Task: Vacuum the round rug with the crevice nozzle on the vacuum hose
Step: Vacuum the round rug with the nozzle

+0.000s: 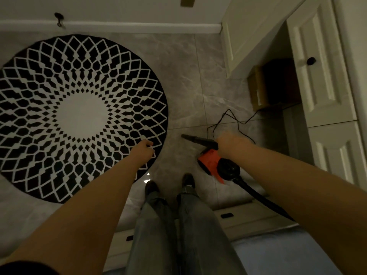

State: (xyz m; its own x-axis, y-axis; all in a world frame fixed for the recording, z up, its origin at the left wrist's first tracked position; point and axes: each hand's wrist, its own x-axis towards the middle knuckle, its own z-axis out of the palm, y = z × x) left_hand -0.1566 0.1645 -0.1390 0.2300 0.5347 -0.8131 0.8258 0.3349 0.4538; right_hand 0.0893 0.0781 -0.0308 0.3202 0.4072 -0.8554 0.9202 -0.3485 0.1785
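Observation:
A round black-and-white patterned rug (pixel 79 116) lies on the grey tiled floor at the left. My right hand (pixel 231 144) is shut on the handle of an orange and black vacuum (pixel 215 165), whose black crevice nozzle (pixel 195 138) points left and ends just short of the rug's right edge. A black hose (pixel 260 199) trails from the vacuum to the lower right, under my right forearm. My left hand (pixel 146 148) reaches over the rug's lower right edge with fingers curled; whether it grips the rug edge is unclear.
White cabinets (pixel 321 76) stand at the right, with a dark box (pixel 276 84) in the gap between them. A thin black cord (pixel 230 118) loops on the floor near the vacuum. My legs and shoes (pixel 187 180) stand just below the rug edge. A white baseboard (pixel 119 26) runs along the far wall.

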